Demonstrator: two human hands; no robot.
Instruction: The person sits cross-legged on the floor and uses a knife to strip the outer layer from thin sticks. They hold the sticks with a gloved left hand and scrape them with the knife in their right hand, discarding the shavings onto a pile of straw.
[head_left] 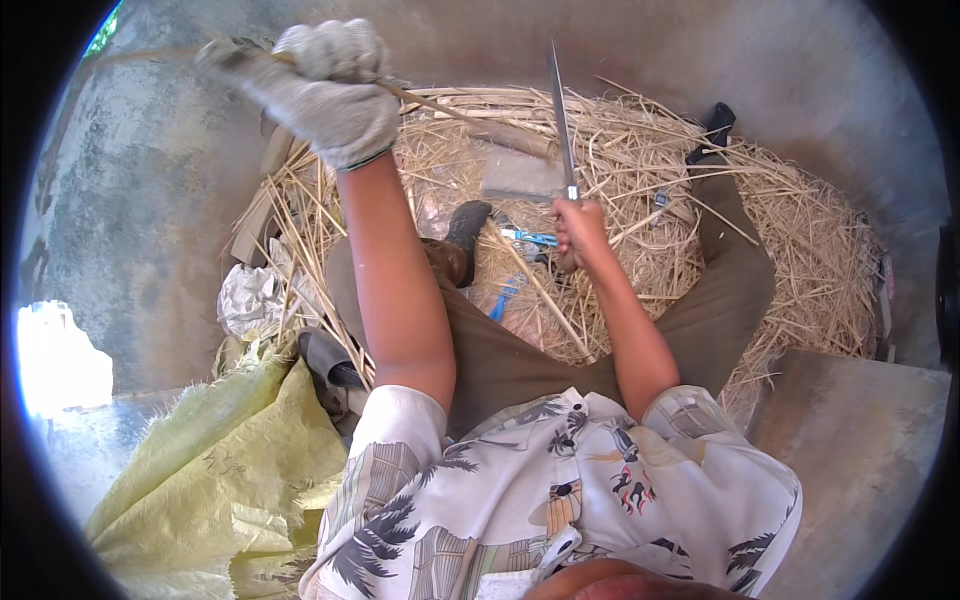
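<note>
Left hand (345, 95), gloved, upper left of frame: grips a thin tan strip (440, 106). Right hand (581, 232), bare, centre: clamps a long knife (562, 120), blade toward top edge.

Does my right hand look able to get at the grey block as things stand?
Probably yes: the grey block lies just beyond the right hand, its top largely uncovered, though that hand grips a knife.

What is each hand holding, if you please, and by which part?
The right hand holds a long knife by its handle. The gloved left hand grips a thin strip partway along, with lengths showing on both sides.
</note>
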